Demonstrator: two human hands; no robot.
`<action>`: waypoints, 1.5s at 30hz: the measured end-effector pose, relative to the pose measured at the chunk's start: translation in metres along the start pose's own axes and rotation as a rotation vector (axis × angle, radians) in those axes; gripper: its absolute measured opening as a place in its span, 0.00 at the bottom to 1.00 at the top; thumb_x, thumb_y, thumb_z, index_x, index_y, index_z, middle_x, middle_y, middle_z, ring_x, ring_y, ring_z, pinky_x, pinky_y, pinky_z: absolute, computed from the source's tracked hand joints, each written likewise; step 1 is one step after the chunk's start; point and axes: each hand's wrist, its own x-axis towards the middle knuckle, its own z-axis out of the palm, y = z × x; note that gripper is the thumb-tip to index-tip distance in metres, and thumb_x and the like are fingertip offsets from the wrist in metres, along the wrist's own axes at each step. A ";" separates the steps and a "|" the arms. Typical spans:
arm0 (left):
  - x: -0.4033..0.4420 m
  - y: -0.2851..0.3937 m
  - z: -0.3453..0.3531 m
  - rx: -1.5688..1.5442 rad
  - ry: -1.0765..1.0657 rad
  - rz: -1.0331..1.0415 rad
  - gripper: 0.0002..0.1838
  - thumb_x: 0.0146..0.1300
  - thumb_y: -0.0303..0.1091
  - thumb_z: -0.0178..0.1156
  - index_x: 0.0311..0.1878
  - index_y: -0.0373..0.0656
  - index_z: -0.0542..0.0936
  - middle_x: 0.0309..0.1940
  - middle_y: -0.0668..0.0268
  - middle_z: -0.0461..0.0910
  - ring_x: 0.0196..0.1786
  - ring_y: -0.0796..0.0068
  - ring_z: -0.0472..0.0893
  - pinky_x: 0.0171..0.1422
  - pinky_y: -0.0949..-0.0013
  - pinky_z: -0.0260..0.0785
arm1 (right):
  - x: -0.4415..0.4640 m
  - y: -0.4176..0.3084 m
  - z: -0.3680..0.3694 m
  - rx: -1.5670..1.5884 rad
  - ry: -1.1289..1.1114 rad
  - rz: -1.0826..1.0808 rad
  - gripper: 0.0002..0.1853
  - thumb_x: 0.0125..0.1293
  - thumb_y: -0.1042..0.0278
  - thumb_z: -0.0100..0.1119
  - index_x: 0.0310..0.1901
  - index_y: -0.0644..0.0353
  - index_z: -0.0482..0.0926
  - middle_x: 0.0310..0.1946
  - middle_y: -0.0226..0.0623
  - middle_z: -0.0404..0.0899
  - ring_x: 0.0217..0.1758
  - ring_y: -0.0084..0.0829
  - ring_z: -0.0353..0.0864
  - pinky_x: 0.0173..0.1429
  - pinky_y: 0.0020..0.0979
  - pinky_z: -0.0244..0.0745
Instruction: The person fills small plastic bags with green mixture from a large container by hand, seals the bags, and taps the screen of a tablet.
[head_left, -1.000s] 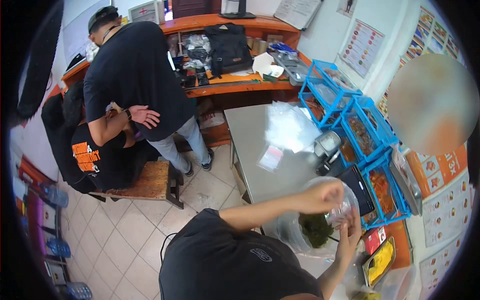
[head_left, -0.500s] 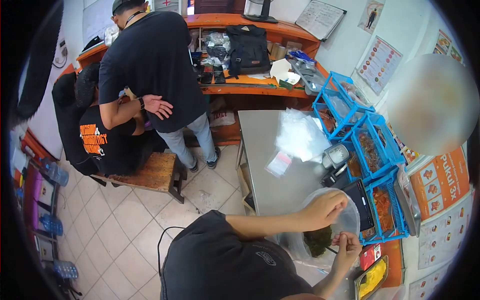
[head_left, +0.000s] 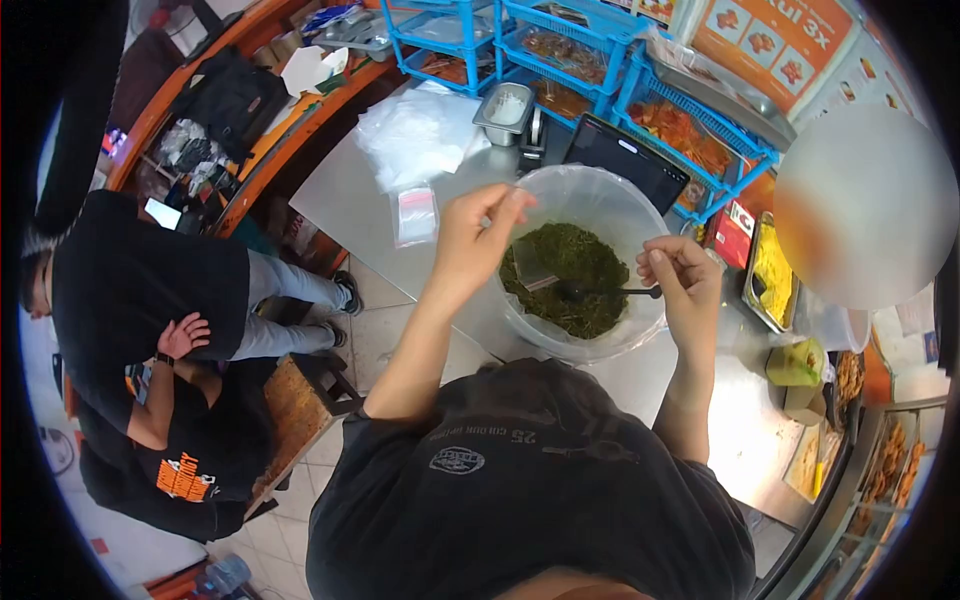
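A round container (head_left: 648, 205) lined with clear plastic stands on the metal table in front of me, with dark green shredded leaves (head_left: 585, 248) inside. A black handle (head_left: 632, 292) reaches across them to the container's right side. A small clear plastic piece (head_left: 533, 272) shows over the leaves' left part. My left hand (head_left: 478, 232) is raised over the container's left rim, its fingers curled toward the thumb. My right hand (head_left: 685, 278) is at the right rim beside the handle's end, its thumb and fingertips close together. What either hand pinches is too small to make out.
Clear bags (head_left: 415, 135), a small metal tin (head_left: 505, 112) and a black tablet (head_left: 627, 160) lie beyond the container. Blue baskets (head_left: 625, 100) stand behind. A tray of yellow food (head_left: 772, 275) is at the right. Two people are at the left, one standing (head_left: 150, 290), near a wooden bench (head_left: 300, 410).
The view has swung right and down, bringing the container nearer the centre. My hands have moved apart, to opposite sides of the container.
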 end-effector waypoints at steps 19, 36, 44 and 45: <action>0.058 -0.103 0.072 1.632 -1.817 0.412 0.14 0.59 0.38 0.58 0.46 0.50 0.85 0.61 0.63 0.73 0.78 0.63 0.45 0.79 0.48 0.29 | -0.031 0.001 -0.046 -0.067 0.090 0.008 0.06 0.66 0.74 0.56 0.39 0.68 0.79 0.29 0.34 0.81 0.33 0.21 0.80 0.39 0.22 0.73; 0.011 0.011 0.037 -0.620 -0.304 -0.052 0.14 0.53 0.14 0.60 0.24 0.42 0.66 0.31 0.70 0.70 0.41 0.69 0.84 0.41 0.73 0.74 | -0.005 0.013 0.017 0.173 -0.184 0.047 0.13 0.69 0.71 0.53 0.52 0.67 0.74 0.40 0.33 0.79 0.39 0.19 0.75 0.41 0.21 0.70; -0.011 -0.004 0.044 -0.141 -0.040 0.097 0.10 0.48 0.24 0.64 0.26 0.44 0.70 0.24 0.71 0.71 0.29 0.79 0.71 0.33 0.72 0.63 | -0.013 0.029 0.024 0.050 -0.248 0.064 0.06 0.68 0.72 0.54 0.34 0.62 0.75 0.24 0.32 0.77 0.21 0.17 0.70 0.25 0.19 0.65; -0.011 -0.003 0.042 -0.078 -0.044 0.083 0.09 0.47 0.24 0.63 0.26 0.43 0.70 0.24 0.68 0.72 0.29 0.75 0.72 0.34 0.70 0.64 | -0.013 0.023 0.029 -0.003 -0.252 0.051 0.06 0.68 0.72 0.54 0.34 0.63 0.75 0.24 0.32 0.77 0.21 0.17 0.71 0.25 0.19 0.65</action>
